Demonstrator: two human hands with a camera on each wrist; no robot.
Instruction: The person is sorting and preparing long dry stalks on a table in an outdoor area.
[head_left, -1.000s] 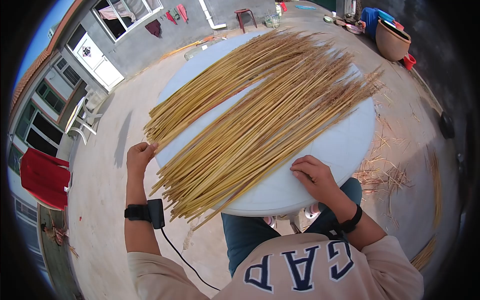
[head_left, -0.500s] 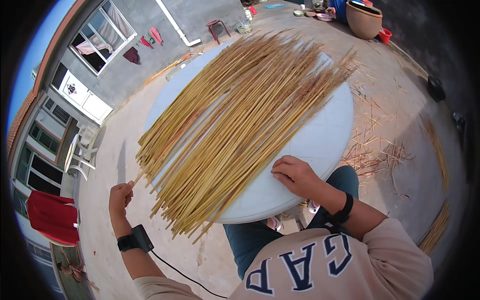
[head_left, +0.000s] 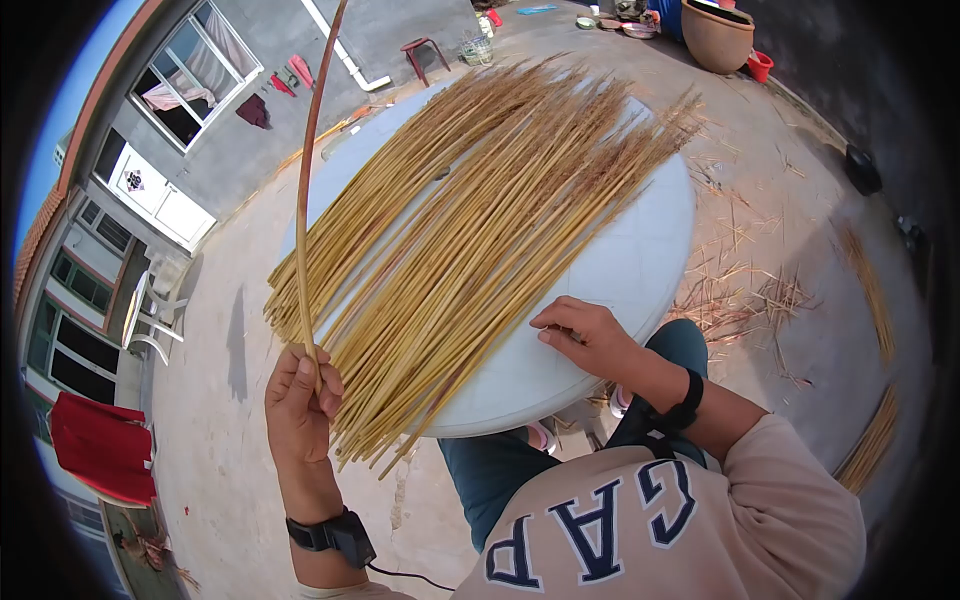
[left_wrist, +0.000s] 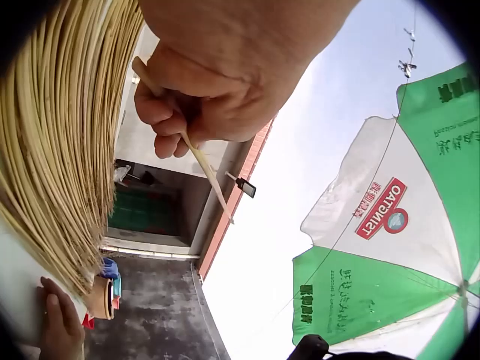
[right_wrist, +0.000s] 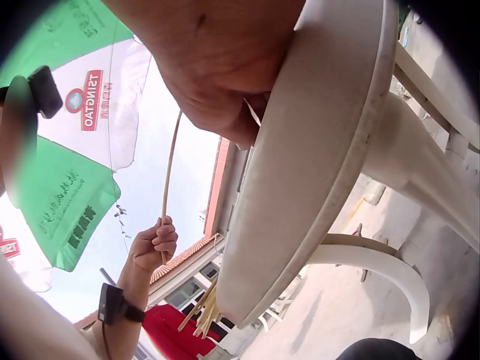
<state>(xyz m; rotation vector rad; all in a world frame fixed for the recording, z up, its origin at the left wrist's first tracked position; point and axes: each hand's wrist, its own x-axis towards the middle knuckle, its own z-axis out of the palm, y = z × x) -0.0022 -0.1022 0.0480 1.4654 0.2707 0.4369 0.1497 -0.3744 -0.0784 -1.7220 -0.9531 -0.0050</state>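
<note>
My left hand (head_left: 300, 400) pinches one dry sorghum stalk (head_left: 305, 200) near its thick end, just off the left edge of the round white table (head_left: 600, 260). The stalk stands nearly upright, brown towards its top; in the left wrist view a thin pale stalk (left_wrist: 196, 155) crosses the curled fingers. Two broad layers of yellow sorghum stalks (head_left: 450, 270) cover the table, brushy brown heads pointing away, cut ends near the left hand. At the table's near right, my right hand (head_left: 590, 335) rests with loosely bent fingers and holds nothing.
Stalk scraps (head_left: 750, 295) litter the concrete floor to the right, with small bundles (head_left: 868, 450) farther out. A white chair (head_left: 152, 312) and a red cloth (head_left: 100, 450) are at left. Behind the table stand a stool (head_left: 425, 58) and a clay pot (head_left: 715, 38).
My left hand drew a stalk outward past the table's left edge, then came back towards the table and raised it upright. The right hand stays at the table's near side.
</note>
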